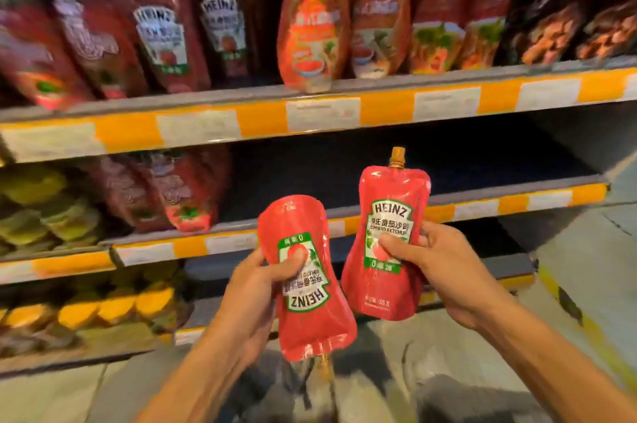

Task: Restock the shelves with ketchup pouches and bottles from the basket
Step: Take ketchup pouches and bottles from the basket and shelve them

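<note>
Both grips are clamping tight: the left hand point(255, 298) is holding an upside-down ketchup pouch point(310, 288), the right hand point(444, 271) is holding an upright pouch point(386, 243), before the shelf point(482, 205).

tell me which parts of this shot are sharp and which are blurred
Head view: the two ketchup pouches, in the left hand and right hand, are sharp with readable labels; the upper shelf pouches smear with motion blur; the shelf edges bow from wide-angle distortion.
</note>
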Available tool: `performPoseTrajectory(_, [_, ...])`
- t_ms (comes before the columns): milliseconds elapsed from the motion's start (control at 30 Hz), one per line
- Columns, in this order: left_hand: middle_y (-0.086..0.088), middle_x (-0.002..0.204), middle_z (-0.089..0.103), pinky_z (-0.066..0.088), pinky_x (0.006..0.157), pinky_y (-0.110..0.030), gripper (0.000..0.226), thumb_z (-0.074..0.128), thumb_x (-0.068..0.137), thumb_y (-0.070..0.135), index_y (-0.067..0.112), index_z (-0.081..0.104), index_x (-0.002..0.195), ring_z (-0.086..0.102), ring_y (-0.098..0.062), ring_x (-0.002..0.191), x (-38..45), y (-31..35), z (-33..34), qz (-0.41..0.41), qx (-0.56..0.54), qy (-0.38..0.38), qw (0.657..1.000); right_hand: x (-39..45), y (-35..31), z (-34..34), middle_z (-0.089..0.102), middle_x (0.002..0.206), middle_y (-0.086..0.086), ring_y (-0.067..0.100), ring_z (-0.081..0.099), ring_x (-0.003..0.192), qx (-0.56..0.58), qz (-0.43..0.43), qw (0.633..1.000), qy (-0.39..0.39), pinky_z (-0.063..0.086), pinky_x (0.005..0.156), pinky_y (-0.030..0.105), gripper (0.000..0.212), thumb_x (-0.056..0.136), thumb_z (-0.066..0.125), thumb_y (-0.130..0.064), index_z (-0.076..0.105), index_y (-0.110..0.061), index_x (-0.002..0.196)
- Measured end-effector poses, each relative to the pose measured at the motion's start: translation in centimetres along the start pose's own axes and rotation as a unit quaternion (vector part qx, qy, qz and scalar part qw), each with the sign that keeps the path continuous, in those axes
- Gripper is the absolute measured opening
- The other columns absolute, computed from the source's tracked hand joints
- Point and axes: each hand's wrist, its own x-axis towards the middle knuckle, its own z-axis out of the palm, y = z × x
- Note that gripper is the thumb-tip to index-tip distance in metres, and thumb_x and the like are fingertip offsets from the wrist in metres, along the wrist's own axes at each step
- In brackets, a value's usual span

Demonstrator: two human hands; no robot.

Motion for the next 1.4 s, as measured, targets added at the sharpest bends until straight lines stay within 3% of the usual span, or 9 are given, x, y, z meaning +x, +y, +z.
performPoseTrajectory(167, [-0.018,0.105,0.075,0.061,0.071,-0.038,0.043,0.080,0.070,0.022,0.007,0.072,0.109,0.074,-0.033,0.092,1.5,-0.2,-5.1,0.006,0.004,0.058,0.998,4.6,2.2,4.9,0.078,0.098,0.008,0.022,0.076,0.089,-0.013,0.008,0.999,-0.033,0.059,0.066,0.023,0.021,0.088,0.073,-0.014,0.073,-0.007,0.108])
performPoseTrajectory(433, [-0.004,0.096,0.078,0.059,0.060,-0.028,0.029,0.082,0.074,0.028,0.021,0.075,0.101,0.076,-0.022,0.084,3.4,1.0,-10.6,0.060,0.072,0.107,0.990,13.2,2.1,10.6,0.079,0.094,0.002,0.018,0.077,0.084,-0.049,-0.063,0.996,-0.044,0.058,0.062,0.024,0.020,0.085,0.078,-0.021,0.074,-0.014,0.103])
performPoseTrajectory(600, [-0.004,0.096,0.078,0.059,0.060,-0.033,0.031,0.080,0.078,0.026,0.020,0.073,0.107,0.076,-0.024,0.084,4.9,1.4,-11.2,0.072,0.079,0.096,0.990,18.2,1.4,14.2,0.079,0.095,0.003,0.016,0.076,0.089,-0.006,-0.108,0.994,-0.026,0.059,0.072,0.030,0.023,0.083,0.081,-0.014,0.071,-0.012,0.104])
performPoseTrajectory(667, [-0.006,0.099,0.078,0.061,0.070,-0.041,0.033,0.081,0.078,0.024,0.020,0.072,0.110,0.076,-0.026,0.087,5.3,1.8,-11.4,0.076,0.082,0.101,0.989,19.6,1.3,15.5,0.079,0.095,0.000,0.014,0.076,0.090,-0.021,-0.134,0.991,-0.014,0.060,0.080,0.031,0.026,0.082,0.083,-0.017,0.071,-0.014,0.105])
performPoseTrajectory(833, [-0.003,0.096,0.078,0.061,0.080,-0.050,0.033,0.082,0.076,0.024,0.024,0.072,0.107,0.076,-0.025,0.086,5.4,2.1,-12.9,0.103,0.093,0.140,0.980,21.2,1.8,16.8,0.070,0.084,-0.024,-0.014,0.066,0.080,-0.132,-0.178,0.975,-0.020,0.050,0.070,0.006,0.028,0.082,0.083,-0.020,0.063,-0.033,0.095])
performPoseTrajectory(967, [0.001,0.095,0.078,0.059,0.063,-0.034,0.035,0.083,0.073,0.024,0.028,0.071,0.105,0.076,-0.020,0.082,5.1,2.0,-13.7,0.121,0.087,0.142,0.979,20.8,2.8,15.8,0.065,0.085,-0.032,-0.025,0.060,0.078,-0.226,-0.170,0.958,-0.053,0.044,0.065,-0.002,0.037,0.082,0.084,-0.021,0.058,-0.039,0.100])
performPoseTrajectory(1033, [0.000,0.096,0.078,0.058,0.065,-0.034,0.037,0.084,0.072,0.022,0.027,0.071,0.106,0.076,-0.021,0.083,5.1,2.0,-13.9,0.122,0.082,0.141,0.979,20.5,4.0,15.1,0.062,0.093,-0.032,-0.027,0.058,0.081,-0.265,-0.167,0.947,-0.073,0.042,0.066,-0.005,0.051,0.078,0.086,-0.015,0.056,-0.040,0.110])
performPoseTrajectory(1233, [-0.002,0.095,0.078,0.057,0.073,-0.039,0.045,0.084,0.062,0.024,0.026,0.072,0.105,0.076,-0.023,0.083,4.9,1.9,-14.2,0.109,0.069,0.139,0.982,22.5,4.3,16.6,0.066,0.130,0.000,0.017,0.061,0.120,-0.353,-0.180,0.918,0.000,0.042,0.092,0.023,0.067,0.077,0.087,-0.023,0.055,-0.017,0.136])
performPoseTrajectory(1400, [-0.003,0.093,0.078,0.056,0.060,-0.030,0.033,0.081,0.071,0.018,0.025,0.072,0.102,0.076,-0.022,0.079,5.0,1.5,-14.5,0.096,0.050,0.147,0.983,25.8,3.8,18.7,0.065,0.133,0.001,0.018,0.059,0.125,-0.340,-0.197,0.920,0.002,0.044,0.102,0.028,0.070,0.077,0.087,-0.020,0.051,-0.016,0.137])
